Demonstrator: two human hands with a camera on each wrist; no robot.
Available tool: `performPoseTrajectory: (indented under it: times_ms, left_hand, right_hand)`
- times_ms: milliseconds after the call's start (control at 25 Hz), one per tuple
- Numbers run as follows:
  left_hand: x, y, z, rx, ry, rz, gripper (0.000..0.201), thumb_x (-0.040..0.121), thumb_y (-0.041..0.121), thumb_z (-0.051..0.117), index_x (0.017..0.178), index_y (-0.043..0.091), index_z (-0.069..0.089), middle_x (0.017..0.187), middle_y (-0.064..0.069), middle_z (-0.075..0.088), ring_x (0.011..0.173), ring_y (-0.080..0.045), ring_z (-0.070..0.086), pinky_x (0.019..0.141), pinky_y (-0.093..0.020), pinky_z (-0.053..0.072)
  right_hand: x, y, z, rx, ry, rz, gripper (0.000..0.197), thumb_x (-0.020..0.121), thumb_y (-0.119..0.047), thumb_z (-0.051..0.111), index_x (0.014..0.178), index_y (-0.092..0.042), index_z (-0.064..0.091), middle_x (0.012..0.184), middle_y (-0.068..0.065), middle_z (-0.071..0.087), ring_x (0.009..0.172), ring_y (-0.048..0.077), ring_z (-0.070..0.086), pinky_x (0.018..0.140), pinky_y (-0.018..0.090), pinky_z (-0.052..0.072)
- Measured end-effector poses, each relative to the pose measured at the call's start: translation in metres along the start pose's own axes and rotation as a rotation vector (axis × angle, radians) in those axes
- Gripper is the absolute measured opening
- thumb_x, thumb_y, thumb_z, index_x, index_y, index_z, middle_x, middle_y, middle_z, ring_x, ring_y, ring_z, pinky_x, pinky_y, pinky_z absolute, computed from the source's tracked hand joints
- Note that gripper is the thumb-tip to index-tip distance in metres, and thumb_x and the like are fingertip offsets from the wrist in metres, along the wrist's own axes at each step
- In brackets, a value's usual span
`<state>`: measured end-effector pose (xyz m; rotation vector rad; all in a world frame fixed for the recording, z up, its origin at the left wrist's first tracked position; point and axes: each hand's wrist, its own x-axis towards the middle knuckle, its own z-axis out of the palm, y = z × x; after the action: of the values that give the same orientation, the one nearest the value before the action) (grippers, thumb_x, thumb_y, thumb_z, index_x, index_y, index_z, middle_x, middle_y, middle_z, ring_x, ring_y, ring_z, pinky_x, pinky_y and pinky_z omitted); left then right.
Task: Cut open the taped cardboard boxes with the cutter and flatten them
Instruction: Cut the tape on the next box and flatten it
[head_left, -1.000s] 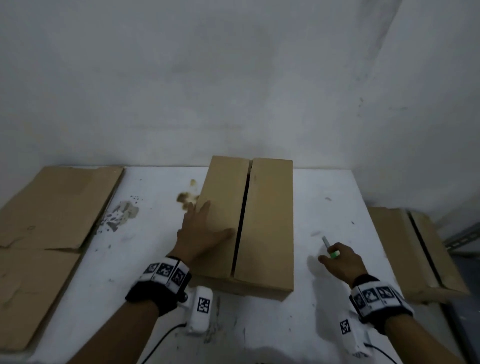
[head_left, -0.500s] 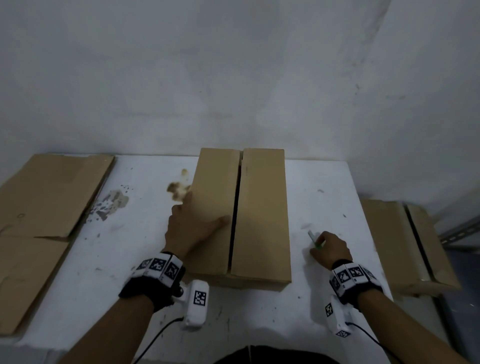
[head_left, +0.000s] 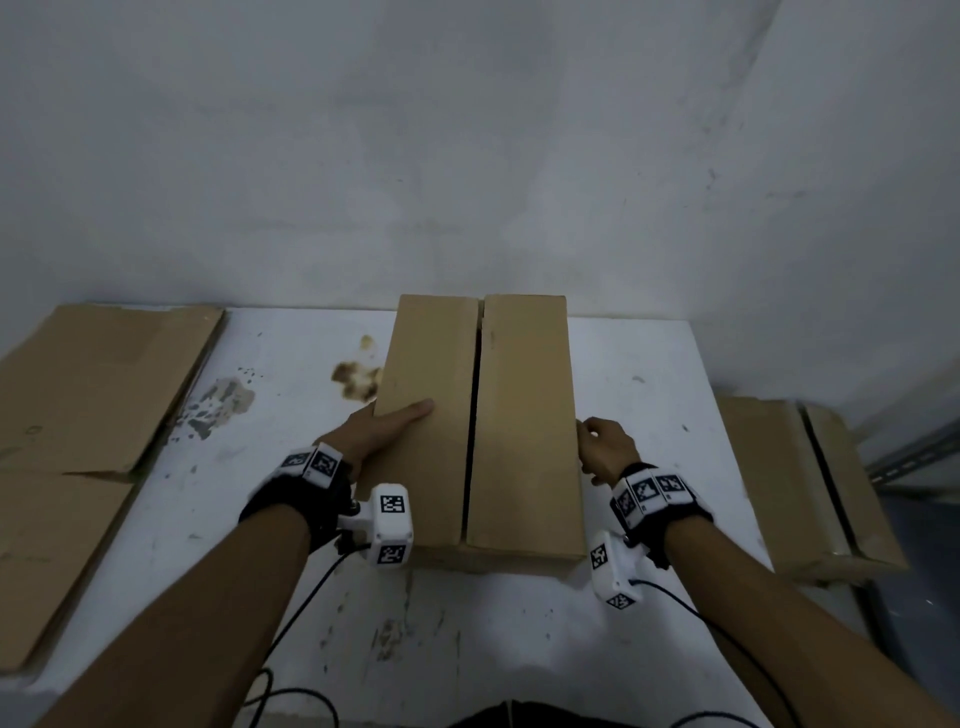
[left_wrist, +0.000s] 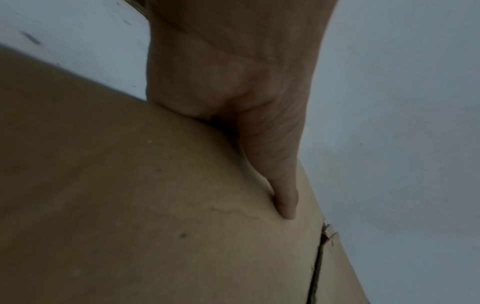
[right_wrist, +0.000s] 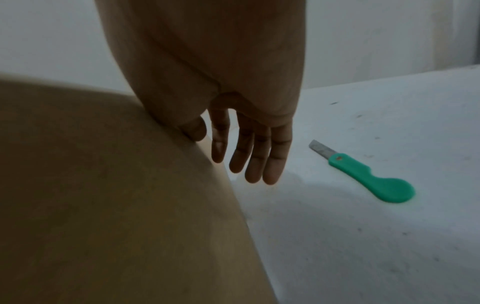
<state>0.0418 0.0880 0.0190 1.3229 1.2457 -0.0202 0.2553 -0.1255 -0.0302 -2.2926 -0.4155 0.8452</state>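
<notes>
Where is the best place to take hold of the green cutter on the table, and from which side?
Grip the cutter by its wide rounded green handle end, coming from above on the side away from the box. The bare blade points the other way.

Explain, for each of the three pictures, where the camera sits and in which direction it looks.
Head view: worn on the head, looking forward and down at the white table and the middle box; both forearms, left hand and right hand show.
Left wrist view: looks along the left hand, thumb lying on the box top.
Right wrist view: looks along the right hand, fingers at the box's right edge; green cutter lies on the table beyond.
Shared: all three show the middle box.
</notes>
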Motion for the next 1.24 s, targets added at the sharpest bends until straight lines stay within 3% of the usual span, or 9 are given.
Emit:
performPoseTrajectory:
  times_ms: [160,240,480,640,720,840,960,1040,1240]
  left_hand:
    - [0.005,-0.008,0.003,0.013,0.029,0.005,0.113,0.043,0.08,0.081,0.136,0.022,0.056,0.121,-0.009,0.067,0.104,-0.031,0.066,0.096,-0.049,0.054]
    - [0.01,-0.012,0.002,0.025,0.043,0.02,0.121,0.037,0.083,0.08,0.138,0.022,0.055,0.123,-0.01,0.066,0.105,-0.031,0.065,0.096,-0.049,0.053]
    - [-0.001,-0.006,0.0,-0.012,0.012,0.039,0.098,0.06,0.073,0.08,0.138,0.02,0.054,0.122,-0.01,0.067,0.104,-0.03,0.066,0.094,-0.047,0.054]
    - [-0.008,0.006,-0.003,-0.095,-0.014,0.066,0.081,0.07,0.061,0.08,0.134,0.019,0.055,0.116,-0.008,0.068,0.101,-0.028,0.067,0.087,-0.042,0.055]
    - [-0.011,0.013,-0.005,-0.123,-0.014,0.106,0.077,0.073,0.06,0.078,0.135,0.022,0.053,0.116,-0.005,0.067,0.102,-0.026,0.066,0.086,-0.04,0.055]
    - [-0.01,0.015,-0.006,-0.124,0.0,0.155,0.079,0.075,0.064,0.073,0.139,0.022,0.051,0.122,-0.002,0.064,0.106,-0.022,0.063,0.087,-0.036,0.052]
    - [-0.005,0.011,-0.003,-0.062,0.0,0.165,0.095,0.076,0.073,0.067,0.15,0.02,0.04,0.148,-0.001,0.048,0.13,-0.025,0.05,0.105,-0.042,0.043]
    - [-0.004,0.007,-0.001,-0.004,-0.032,0.157,0.091,0.085,0.072,0.055,0.157,0.023,0.027,0.162,0.0,0.028,0.145,-0.026,0.033,0.115,-0.049,0.032]
    - [-0.018,0.0,-0.005,0.065,-0.172,0.084,0.083,0.092,0.075,0.032,0.158,0.026,0.022,0.164,0.002,0.021,0.15,-0.023,0.021,0.12,-0.048,0.025]
  right_hand:
    - [-0.002,-0.003,0.002,0.021,-0.064,0.05,0.043,0.103,-0.039,0.038,0.107,-0.004,0.063,0.1,0.02,0.069,0.086,0.034,0.068,0.069,0.038,0.059]
    - [-0.004,-0.003,0.005,0.073,-0.084,0.068,0.042,0.103,-0.039,0.037,0.108,-0.007,0.063,0.101,0.018,0.069,0.085,0.034,0.068,0.072,0.04,0.06]
    - [-0.009,-0.006,0.004,0.254,-0.204,0.138,0.04,0.099,-0.044,0.032,0.111,-0.014,0.055,0.113,0.017,0.064,0.099,0.035,0.064,0.089,0.054,0.055]
    - [-0.027,-0.014,-0.007,0.422,-0.272,0.169,0.048,0.099,-0.053,0.027,0.119,-0.02,0.055,0.108,0.016,0.066,0.098,0.032,0.063,0.082,0.042,0.054]
    - [-0.034,-0.02,-0.019,0.515,-0.229,0.112,0.046,0.099,-0.058,0.034,0.124,-0.025,0.056,0.108,0.016,0.068,0.096,0.032,0.066,0.077,0.039,0.054]
    - [-0.04,-0.031,-0.042,0.554,-0.152,0.001,0.063,0.087,-0.068,0.055,0.132,-0.025,0.054,0.117,0.011,0.068,0.102,0.03,0.067,0.075,0.039,0.055]
    - [-0.052,-0.044,-0.06,0.545,-0.14,-0.107,0.08,0.069,-0.068,0.072,0.135,-0.026,0.054,0.119,0.004,0.069,0.105,0.025,0.068,0.081,0.038,0.056]
    - [-0.061,-0.053,-0.063,0.493,-0.136,-0.169,0.084,0.062,-0.069,0.077,0.133,-0.029,0.056,0.113,0.004,0.071,0.103,0.022,0.069,0.087,0.042,0.058]
    - [-0.075,-0.07,-0.046,0.529,-0.107,-0.151,0.067,0.072,-0.053,0.08,0.128,-0.025,0.057,0.104,0.011,0.071,0.094,0.022,0.071,0.077,0.041,0.061]
